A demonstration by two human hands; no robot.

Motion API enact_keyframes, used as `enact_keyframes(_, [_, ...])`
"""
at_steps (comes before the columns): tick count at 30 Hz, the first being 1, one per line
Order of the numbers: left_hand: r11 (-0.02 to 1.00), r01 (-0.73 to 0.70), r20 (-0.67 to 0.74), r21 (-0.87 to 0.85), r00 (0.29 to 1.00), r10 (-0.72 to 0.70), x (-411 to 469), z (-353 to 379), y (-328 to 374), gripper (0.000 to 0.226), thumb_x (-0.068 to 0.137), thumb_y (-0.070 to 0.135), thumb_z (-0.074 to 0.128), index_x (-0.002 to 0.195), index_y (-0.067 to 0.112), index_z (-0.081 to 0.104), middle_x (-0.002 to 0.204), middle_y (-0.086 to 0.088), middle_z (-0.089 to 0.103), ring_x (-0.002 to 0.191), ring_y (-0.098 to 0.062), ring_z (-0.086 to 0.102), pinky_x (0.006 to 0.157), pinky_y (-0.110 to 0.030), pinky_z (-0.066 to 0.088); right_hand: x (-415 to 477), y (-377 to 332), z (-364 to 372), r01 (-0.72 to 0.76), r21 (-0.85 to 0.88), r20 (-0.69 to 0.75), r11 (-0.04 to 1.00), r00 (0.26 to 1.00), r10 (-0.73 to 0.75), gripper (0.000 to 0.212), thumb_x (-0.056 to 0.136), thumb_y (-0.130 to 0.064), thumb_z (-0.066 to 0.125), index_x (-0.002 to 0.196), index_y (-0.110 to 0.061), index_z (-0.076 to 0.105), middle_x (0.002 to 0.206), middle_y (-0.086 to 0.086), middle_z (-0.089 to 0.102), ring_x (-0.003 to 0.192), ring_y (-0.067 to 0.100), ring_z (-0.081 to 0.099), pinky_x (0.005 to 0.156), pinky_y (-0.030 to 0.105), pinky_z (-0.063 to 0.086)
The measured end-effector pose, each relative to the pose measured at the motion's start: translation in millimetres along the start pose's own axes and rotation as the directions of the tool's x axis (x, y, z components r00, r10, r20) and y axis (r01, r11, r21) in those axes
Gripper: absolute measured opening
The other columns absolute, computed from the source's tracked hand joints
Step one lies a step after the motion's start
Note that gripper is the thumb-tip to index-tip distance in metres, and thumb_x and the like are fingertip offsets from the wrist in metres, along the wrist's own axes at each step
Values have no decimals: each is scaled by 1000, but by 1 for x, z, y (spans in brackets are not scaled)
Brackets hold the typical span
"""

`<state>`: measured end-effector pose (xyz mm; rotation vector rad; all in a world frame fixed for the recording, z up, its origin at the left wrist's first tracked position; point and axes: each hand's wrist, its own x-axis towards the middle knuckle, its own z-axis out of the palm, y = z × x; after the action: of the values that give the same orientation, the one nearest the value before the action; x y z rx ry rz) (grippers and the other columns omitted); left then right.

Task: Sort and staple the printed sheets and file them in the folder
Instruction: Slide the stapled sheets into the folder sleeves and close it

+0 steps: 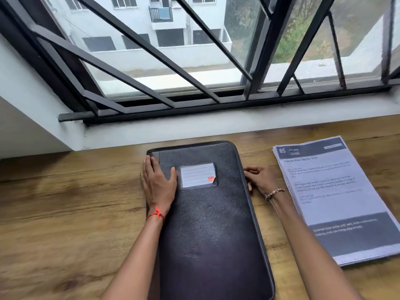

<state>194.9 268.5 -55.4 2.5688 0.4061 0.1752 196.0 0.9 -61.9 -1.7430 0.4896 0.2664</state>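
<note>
The black folder [207, 213] lies closed at the centre of the table [65, 202]; the left hand [159, 182] rests flat and open on its cover, holding nothing; the right hand [259, 179] curls at the right edge, its grip on that edge not discernible; the printed sheets [333, 195] lie stacked just right, apparently unsorted; judged step: opening the folder; next move requires freeing that edge; no stapler visible; sheet text blurred.

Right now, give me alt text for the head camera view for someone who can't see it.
A closed black folder lies on a wooden desk below a barred window, the left hand flat on its cover and the right hand at its right edge. A stack of printed sheets lies to the right.
</note>
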Motion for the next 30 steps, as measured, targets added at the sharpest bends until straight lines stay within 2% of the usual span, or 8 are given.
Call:
enact_keyframes(5, [977,-85,-64,-196,995,74,0,-2,-10,62,78,14,72,131,-7,48,136,-23,45,129,-36,40,111,-41,30,-38,17,-3,-13,4,-24,1000,1000,13,15,83,5,61,98,7,66,39,-4,58,25,2,43,28,13,33])
enact_keyframes(9, [975,-169,0,-143,985,171,-1,-5,-11,63,78,18,72,133,-1,48,138,-20,43,131,-36,36,111,-50,27,-65,25,-6,-23,26,-11,999,1000,23,13,84,7,59,95,8,66,35,-2,54,23,3,39,27,12,30])
enact_keyframes(13, [949,-317,142,8,939,312,-16,-8,-4,60,87,25,61,140,7,40,150,-12,30,144,-28,16,112,-58,3,-83,30,-6,-33,27,-33,999,999,34,13,84,7,60,95,10,65,34,-2,53,23,3,39,27,12,30])
enact_keyframes(18, [906,-412,295,99,882,368,-59,-10,-3,64,94,40,45,148,13,23,158,-5,13,147,-21,1,111,-59,-6,-106,38,-9,-58,2,-53,998,997,58,13,85,3,61,96,6,65,34,-3,52,24,3,40,28,12,29])
enact_keyframes(21, [860,-484,352,163,843,407,-84,-11,-9,81,81,59,11,150,15,19,159,-4,7,147,-18,-2,111,-59,-7,-121,44,-10,-53,-1,-55,999,997,53,12,84,0,63,95,3,66,36,-3,52,25,3,40,29,12,28])
enact_keyframes(23, [834,-517,399,191,818,415,-95,-12,-13,93,70,61,-3,151,16,14,159,-3,0,146,-17,-7,111,-58,-9,-132,49,-12,-50,3,-59,999,997,50,7,84,-1,64,90,-1,68,36,-3,52,25,4,40,30,13,29])
enact_keyframes(27, [805,-561,436,193,784,442,-116,-20,-21,96,68,64,-5,151,18,9,159,-2,-5,146,-15,-10,111,-56,-11,-154,64,-14,-43,-11,-87,999,995,42,5,83,-2,65,86,-3,69,36,-2,53,26,5,40,31,13,30])
enact_keyframes(30, [798,-581,422,161,771,477,-129,-25,-30,94,71,66,1,151,18,14,159,-3,1,146,-17,-4,109,-55,-12,-170,73,-15,-43,-6,-104,999,994,43,5,83,0,64,86,0,68,35,-3,52,25,4,40,30,13,31])
